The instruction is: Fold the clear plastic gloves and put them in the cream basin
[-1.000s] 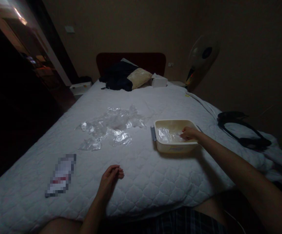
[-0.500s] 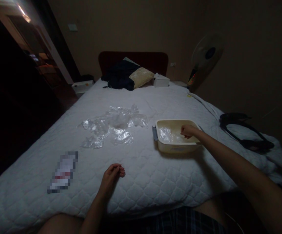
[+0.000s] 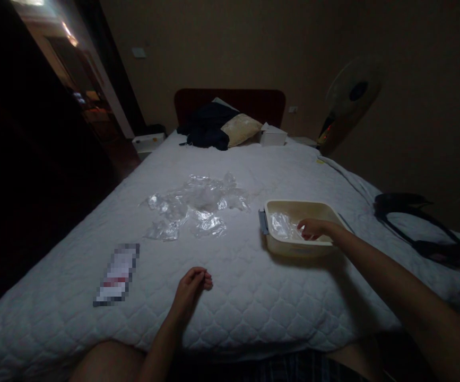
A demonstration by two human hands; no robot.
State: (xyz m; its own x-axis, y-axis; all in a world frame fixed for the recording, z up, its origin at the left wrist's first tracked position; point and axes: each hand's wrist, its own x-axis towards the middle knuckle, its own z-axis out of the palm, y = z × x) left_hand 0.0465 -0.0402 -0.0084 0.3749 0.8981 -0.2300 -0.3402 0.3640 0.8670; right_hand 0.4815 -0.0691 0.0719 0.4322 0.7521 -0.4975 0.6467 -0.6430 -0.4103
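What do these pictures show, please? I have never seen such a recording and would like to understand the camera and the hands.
There is no machine here, only a person's two bare hands. One camera, worn on the head, looks forward and down. On the white quilted bedding lie crumpled clear plastic sheets, a pixelated item and a cream tub. The right hand is inside the tub, close to more clear plastic; the light is too dim to tell whether it grips any. The left hand is loosely curled over the bedding, and nothing can be seen in it. Farther back are dark cloth and a tan pillow.
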